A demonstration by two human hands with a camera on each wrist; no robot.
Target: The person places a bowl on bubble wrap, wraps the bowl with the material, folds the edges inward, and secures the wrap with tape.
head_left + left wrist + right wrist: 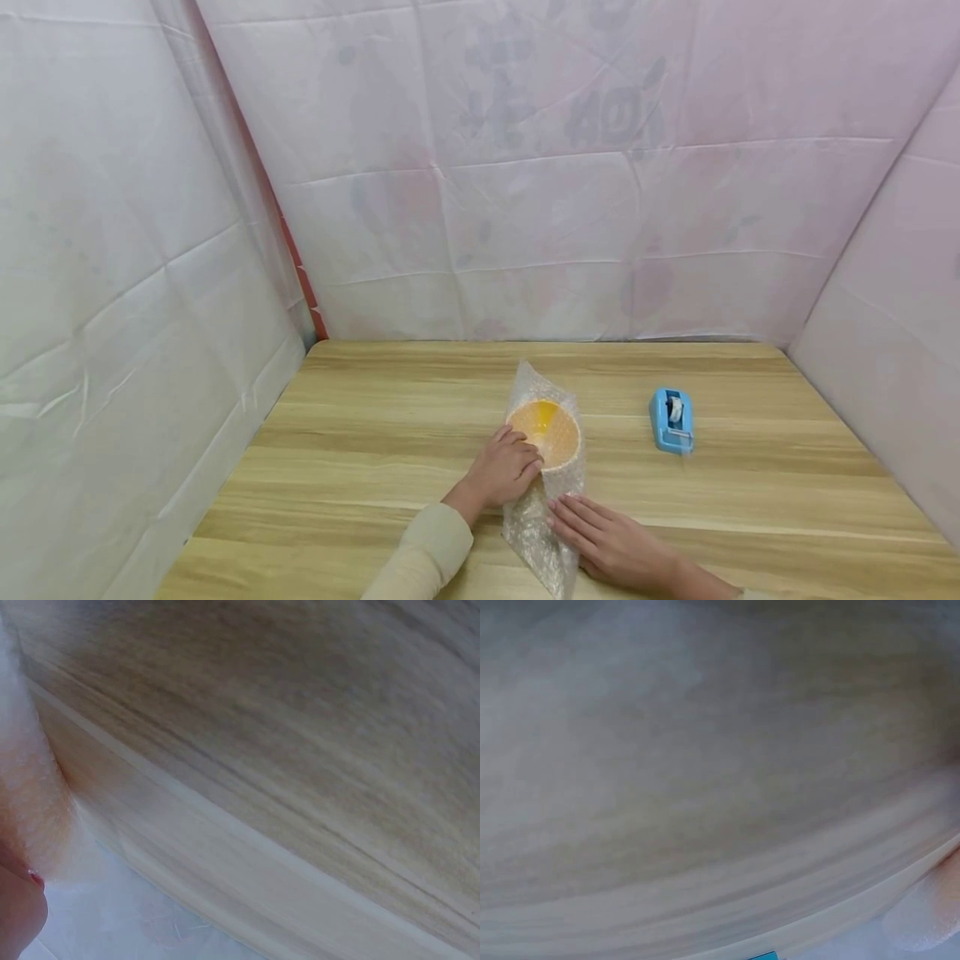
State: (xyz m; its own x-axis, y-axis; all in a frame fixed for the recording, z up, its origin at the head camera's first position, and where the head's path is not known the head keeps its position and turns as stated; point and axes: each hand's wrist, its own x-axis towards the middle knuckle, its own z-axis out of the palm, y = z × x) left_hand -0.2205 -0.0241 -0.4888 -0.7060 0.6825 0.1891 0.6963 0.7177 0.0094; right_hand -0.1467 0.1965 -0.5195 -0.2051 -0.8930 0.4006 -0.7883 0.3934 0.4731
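Blue tape dispenser (671, 421): standing at 3 o'clock from the orange bowl (558, 437), well apart.
White sheeting (525, 217): walling off the table (375, 417) at 9, 12 and 3 o'clock.
Orange bowl: sitting mid-table, sheathed in bubble wrap (527, 525) that is running from 12 to 6 o'clock.
Left hand (504, 469): curling around and holding the wrapped rim at 8 o'clock.
Right hand (611, 542): resting extended fingers on the wrap at 5 o'clock.
Hard to see: fingers covering part of the rim; wrap tip meeting the frame's bottom edge; wrist views blurring.
Room: wood stretching broadly toward 9 and 3 o'clock.
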